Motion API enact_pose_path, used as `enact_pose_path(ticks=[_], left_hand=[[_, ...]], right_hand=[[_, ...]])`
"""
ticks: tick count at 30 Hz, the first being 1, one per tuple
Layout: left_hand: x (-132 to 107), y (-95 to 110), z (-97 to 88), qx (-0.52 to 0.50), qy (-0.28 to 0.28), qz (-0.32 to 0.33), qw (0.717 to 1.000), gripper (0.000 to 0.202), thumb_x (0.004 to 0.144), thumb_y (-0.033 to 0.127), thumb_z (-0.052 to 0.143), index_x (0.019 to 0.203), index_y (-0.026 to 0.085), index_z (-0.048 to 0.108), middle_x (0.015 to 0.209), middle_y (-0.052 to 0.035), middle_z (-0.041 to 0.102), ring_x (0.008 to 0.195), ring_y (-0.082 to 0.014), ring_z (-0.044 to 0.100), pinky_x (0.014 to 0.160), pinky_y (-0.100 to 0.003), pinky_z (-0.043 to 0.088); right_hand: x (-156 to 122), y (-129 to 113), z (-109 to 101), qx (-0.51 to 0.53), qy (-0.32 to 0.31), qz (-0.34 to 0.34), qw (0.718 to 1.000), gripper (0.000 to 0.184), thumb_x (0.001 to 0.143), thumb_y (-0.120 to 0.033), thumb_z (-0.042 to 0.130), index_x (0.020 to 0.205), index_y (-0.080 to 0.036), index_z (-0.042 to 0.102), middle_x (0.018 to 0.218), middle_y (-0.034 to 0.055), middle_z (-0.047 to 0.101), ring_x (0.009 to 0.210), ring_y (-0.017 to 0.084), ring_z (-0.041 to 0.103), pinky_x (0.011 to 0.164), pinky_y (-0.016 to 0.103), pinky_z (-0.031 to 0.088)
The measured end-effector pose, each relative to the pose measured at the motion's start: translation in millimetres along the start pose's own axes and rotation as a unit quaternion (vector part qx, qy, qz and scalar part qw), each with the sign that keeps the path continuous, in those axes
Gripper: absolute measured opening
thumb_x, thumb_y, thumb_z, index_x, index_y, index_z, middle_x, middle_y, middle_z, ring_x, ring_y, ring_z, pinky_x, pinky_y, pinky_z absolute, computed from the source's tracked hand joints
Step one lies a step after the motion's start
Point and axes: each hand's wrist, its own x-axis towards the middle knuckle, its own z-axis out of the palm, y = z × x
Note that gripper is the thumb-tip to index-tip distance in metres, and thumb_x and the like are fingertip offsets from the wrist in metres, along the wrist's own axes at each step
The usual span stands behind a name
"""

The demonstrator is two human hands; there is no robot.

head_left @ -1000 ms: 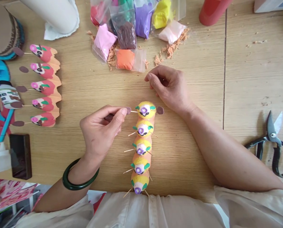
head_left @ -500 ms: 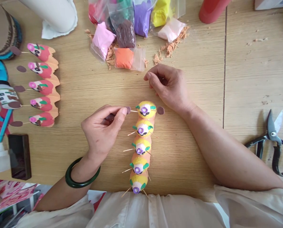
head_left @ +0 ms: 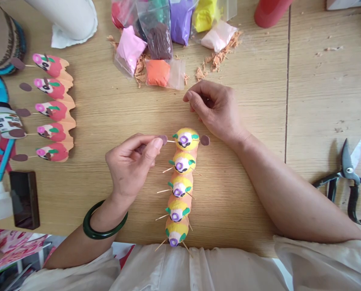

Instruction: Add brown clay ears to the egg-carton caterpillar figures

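A strip of painted egg-carton bumps [head_left: 178, 190] stands upright in front of me, yellow on top with white faces, purple rings and green patches. Thin wooden sticks jut from both sides of each bump. My left hand [head_left: 129, 159] pinches a small brown clay disc [head_left: 164, 140] on the left stick of the farthest bump. On that bump's right stick sits another brown disc [head_left: 204, 140]. My right hand [head_left: 213, 109] rests loosely curled on the table, just beyond the strip; its inner fingers are partly hidden, and I cannot make out anything in them.
A similar red-and-pink strip [head_left: 55, 109] with brown discs lies at left. Bags of coloured clay [head_left: 158, 72] and orange crumbs are at the back. Scissors [head_left: 348, 173] lie right, a phone [head_left: 25, 200] left. A red cylinder [head_left: 269, 14] stands at the back.
Almost nothing differs. My left hand has shifted very slightly, still pinching the brown disc on the stick; my right hand stays put.
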Motion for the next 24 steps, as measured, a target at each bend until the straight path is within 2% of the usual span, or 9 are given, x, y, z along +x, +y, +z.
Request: enact_pose_path(ticks=[4, 10, 15, 19, 24], left_hand=[[1.4, -5.7, 1.6, 0.038, 0.01, 0.033, 0.999, 0.009, 0.088, 0.036, 0.084, 0.084, 0.028, 0.084, 0.065, 0.0023, 0.065, 0.048, -0.0075, 0.046, 0.041, -0.026, 0.033], [0.2, -1.8, 5.0, 0.063, 0.021, 0.061, 0.996, 0.014, 0.088, 0.033, 0.083, 0.079, 0.023, 0.081, 0.063, 0.0026, 0.063, 0.049, -0.0075, 0.048, 0.044, -0.027, 0.035], [-0.5, -2.1, 4.0, 0.061, 0.018, 0.046, 0.997, 0.014, 0.088, 0.035, 0.082, 0.079, 0.024, 0.081, 0.062, 0.0016, 0.062, 0.047, -0.0086, 0.047, 0.042, -0.028, 0.034], [-0.3, -6.7, 1.2, 0.032, 0.007, 0.018, 0.999, 0.024, 0.092, 0.042, 0.076, 0.078, 0.024, 0.08, 0.067, -0.0006, 0.065, 0.047, -0.0083, 0.045, 0.041, -0.027, 0.033], [1.0, -7.1, 0.2, -0.011, -0.003, 0.006, 1.0, 0.041, 0.092, 0.051, 0.076, 0.064, 0.021, 0.071, 0.077, -0.0025, 0.07, 0.047, -0.0054, 0.04, 0.042, -0.027, 0.028]], right_hand=[[0.5, -0.6, -0.5, -0.012, -0.002, 0.009, 1.0, 0.025, 0.102, -0.035, 0.056, 0.081, -0.023, 0.062, 0.069, -0.0018, 0.058, 0.065, 0.014, 0.052, 0.065, 0.029, 0.047], [0.2, -1.7, 0.0, -0.017, -0.001, 0.019, 1.0, 0.027, 0.103, -0.039, 0.056, 0.082, -0.023, 0.062, 0.07, -0.0007, 0.06, 0.067, 0.014, 0.055, 0.065, 0.029, 0.048], [0.6, -0.7, -0.5, -0.011, -0.003, 0.019, 1.0, 0.027, 0.102, -0.04, 0.058, 0.082, -0.023, 0.062, 0.069, -0.0008, 0.059, 0.066, 0.014, 0.052, 0.062, 0.028, 0.045], [0.7, 0.5, -1.0, 0.008, -0.008, 0.006, 1.0, 0.027, 0.102, -0.039, 0.056, 0.081, -0.023, 0.062, 0.069, -0.0016, 0.058, 0.063, 0.013, 0.05, 0.061, 0.029, 0.042], [0.4, 0.5, 0.5, -0.015, 0.005, 0.016, 1.0, 0.025, 0.102, -0.037, 0.057, 0.081, -0.024, 0.063, 0.069, -0.0009, 0.06, 0.066, 0.015, 0.056, 0.062, 0.029, 0.047]])
